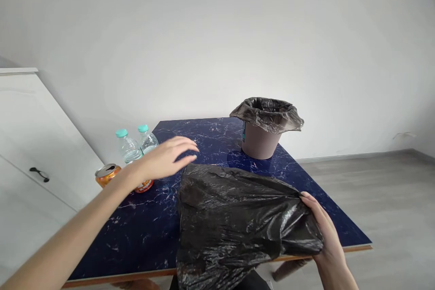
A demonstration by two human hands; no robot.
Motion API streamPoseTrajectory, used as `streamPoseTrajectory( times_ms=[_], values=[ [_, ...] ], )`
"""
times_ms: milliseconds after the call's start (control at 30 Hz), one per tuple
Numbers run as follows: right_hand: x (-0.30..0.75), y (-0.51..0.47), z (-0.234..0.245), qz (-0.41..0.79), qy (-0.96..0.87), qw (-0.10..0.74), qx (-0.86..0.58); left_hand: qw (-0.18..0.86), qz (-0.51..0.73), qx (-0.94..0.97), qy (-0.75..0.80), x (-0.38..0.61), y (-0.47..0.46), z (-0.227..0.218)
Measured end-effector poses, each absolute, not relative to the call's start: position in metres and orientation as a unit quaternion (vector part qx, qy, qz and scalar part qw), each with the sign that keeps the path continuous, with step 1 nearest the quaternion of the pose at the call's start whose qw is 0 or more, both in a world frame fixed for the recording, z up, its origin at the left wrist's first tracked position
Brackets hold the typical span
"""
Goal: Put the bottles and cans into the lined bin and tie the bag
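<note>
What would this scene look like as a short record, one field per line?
Left hand: holding nothing, above the table near the bag's far left corner
Right hand: gripping the right side of a black bag
Bag: wrinkled, reaching past the table's near edge
Bin: upright on the table, with a dark liner folded over its rim
Drinks: two turquoise-capped bottles, one opened orange can
Partly hidden: a red item behind the left forearm
Furniture: white cabinet, left
</note>
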State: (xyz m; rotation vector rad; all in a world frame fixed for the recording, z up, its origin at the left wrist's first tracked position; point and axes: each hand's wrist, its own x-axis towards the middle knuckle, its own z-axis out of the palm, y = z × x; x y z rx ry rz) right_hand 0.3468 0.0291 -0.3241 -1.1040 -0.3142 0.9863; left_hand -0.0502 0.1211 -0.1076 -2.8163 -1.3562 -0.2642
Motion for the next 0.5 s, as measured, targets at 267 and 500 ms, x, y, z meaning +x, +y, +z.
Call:
streamPoseTrajectory(
  times_ms=[267, 500],
  values=[
    [0.33, 0.017, -0.298, 0.526, -0.333, 0.602, -0.499, -0.183, 0.011, -0.894, -0.408, -0.002, 0.077, -0.178],
    [0.349, 0.022, -0.289, 0.424, -0.383, 0.601, -0.559, -0.216, 0.054, -0.87, -0.439, -0.028, 0.078, -0.228]
  ],
)
